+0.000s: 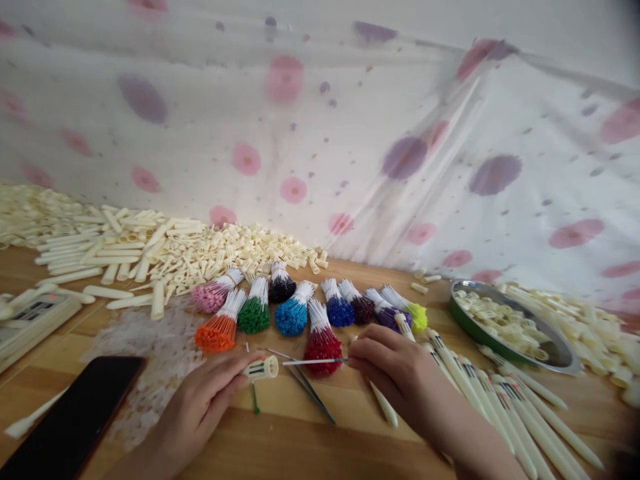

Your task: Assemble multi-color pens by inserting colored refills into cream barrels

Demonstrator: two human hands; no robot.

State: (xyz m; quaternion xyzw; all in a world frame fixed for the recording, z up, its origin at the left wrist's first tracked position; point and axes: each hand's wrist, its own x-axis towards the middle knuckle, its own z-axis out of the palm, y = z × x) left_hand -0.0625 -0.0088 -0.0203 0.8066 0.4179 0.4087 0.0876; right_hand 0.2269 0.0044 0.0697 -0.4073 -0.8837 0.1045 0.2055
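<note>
My left hand pinches a short cream slotted pen barrel piece, its open round end facing right. Dark and coloured bits show in its slots. Between the fingers of my right hand is a thin pen refill, white with a bluish end at the fingertips. The refill's free end points left at the barrel's opening, a small gap apart. Beneath lie metal tweezers and a loose green-ended refill. Just behind stands a bundle of red refills.
More refill bundles, such as orange and green, spread behind my hands. Cream pen parts heap at the back left. A metal dish of cream pieces and assembled pens lie right; a phone lies left.
</note>
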